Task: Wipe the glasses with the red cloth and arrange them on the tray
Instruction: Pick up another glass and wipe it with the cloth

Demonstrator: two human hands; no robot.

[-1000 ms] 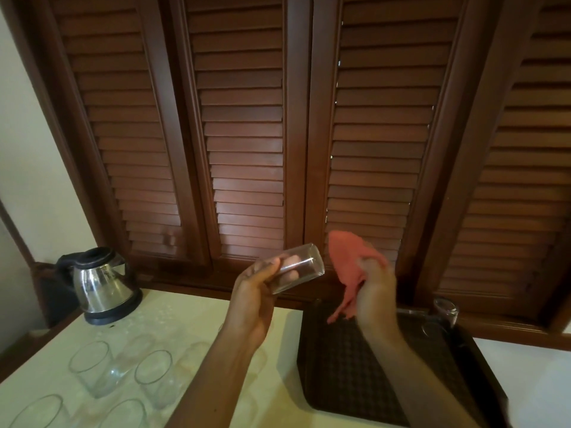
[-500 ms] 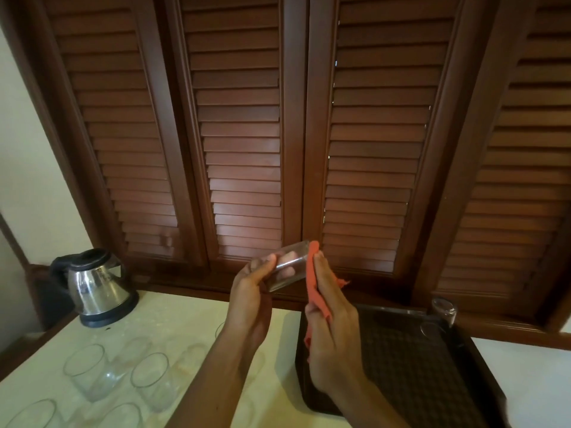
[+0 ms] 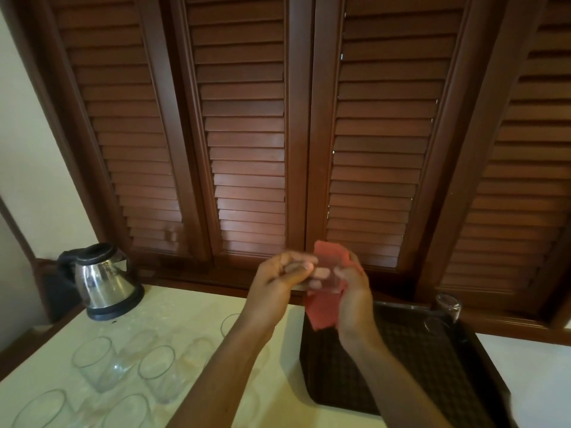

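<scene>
**Cloth now wrapped behind the glass, both hands on it**

The left hand grips a clear glass held sideways in the air, fingers curled round its near end; the right hand presses the red cloth against the far side of the same glass, its fingers curled round cloth and glass together, so neither hand is free or slack. Half a second ago the right hand stood edge-on with straight fingers, the cloth only a thin strip at the mouth of the glass; now the cloth spreads behind the glass, showing above it at 12 o'clock and hanging below it at 6 o'clock. A second ago the hands were apart, the cloth bunched in the right hand clear of the glass; they have since closed together. The held glass hangs above the near-left corner of the dark tray, not touching it.

One wiped glass stands at the tray's far right corner, at 3 o'clock from the hands; it has not moved. On the pale counter, at 8 o'clock from the hands, a group of glasses waits, unchanged; the kettle stands at 9 o'clock, by the wall.
</scene>
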